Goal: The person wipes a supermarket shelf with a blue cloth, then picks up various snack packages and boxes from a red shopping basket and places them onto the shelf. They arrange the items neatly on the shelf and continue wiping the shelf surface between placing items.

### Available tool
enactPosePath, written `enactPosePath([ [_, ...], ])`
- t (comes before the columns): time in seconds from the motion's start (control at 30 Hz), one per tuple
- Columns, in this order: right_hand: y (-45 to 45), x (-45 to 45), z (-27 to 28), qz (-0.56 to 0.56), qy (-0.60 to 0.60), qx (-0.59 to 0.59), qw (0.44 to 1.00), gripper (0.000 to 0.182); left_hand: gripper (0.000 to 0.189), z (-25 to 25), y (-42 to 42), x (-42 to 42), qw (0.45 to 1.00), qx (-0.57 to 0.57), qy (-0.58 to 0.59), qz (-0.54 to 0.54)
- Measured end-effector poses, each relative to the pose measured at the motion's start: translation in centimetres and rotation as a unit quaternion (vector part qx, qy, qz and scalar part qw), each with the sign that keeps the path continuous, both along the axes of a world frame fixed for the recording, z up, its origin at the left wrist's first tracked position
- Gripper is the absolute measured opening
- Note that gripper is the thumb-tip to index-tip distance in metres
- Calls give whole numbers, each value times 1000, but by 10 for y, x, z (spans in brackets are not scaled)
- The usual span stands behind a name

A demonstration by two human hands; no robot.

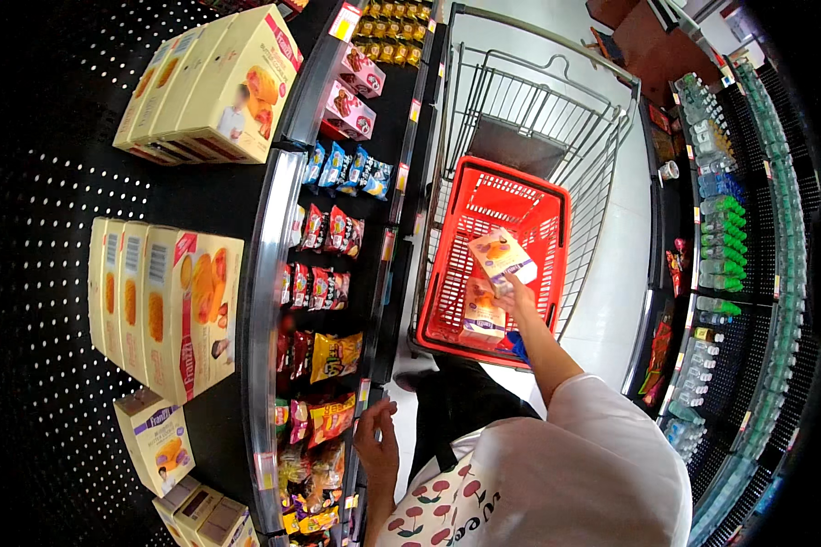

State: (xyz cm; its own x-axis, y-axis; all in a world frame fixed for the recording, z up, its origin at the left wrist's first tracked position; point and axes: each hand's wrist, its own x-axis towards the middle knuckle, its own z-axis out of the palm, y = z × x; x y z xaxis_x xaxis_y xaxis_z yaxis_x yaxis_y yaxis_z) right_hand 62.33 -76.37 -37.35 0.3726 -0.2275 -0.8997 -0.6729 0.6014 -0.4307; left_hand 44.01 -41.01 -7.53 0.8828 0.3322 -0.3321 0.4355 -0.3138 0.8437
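Note:
My right hand (518,299) grips a cream cookie box (497,250) with a purple band, low inside a red plastic shopping basket (562,260). A second cream box (484,316) lies in the basket below it, partly behind the held box. The basket sits in a metal wire shopping cart (605,147). My left hand (378,437) hangs beside the left shelf edge, near bagged snacks (332,418). Its fingers are loosely bent and nothing shows in them.
On the upper left shelf stand Franzzi cookie boxes (202,308), more boxes (246,102) and a purple-banded box (156,444). Snack bags (345,229) fill the tier below. Bottled drinks (722,239) line the right shelving. The cart stands on a pale floor (619,273) between the shelves.

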Motion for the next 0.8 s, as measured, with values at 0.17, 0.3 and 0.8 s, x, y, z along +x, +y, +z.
enactPosePath([
  [0.17, -45, -45, 99, 113, -161, -44, 980, 39, 24, 10, -1, 11, 999, -26, -32, -17],
  [0.3, -32, -50, 201, 224, -225, -58, 947, 46, 39, 20, -4, 26, 992, -118, -50, -3],
  [0.8, 123, -27, 355, 541, -380, 26, 750, 67, 67, 68, 53, 7, 989, -61, -135, -10],
])
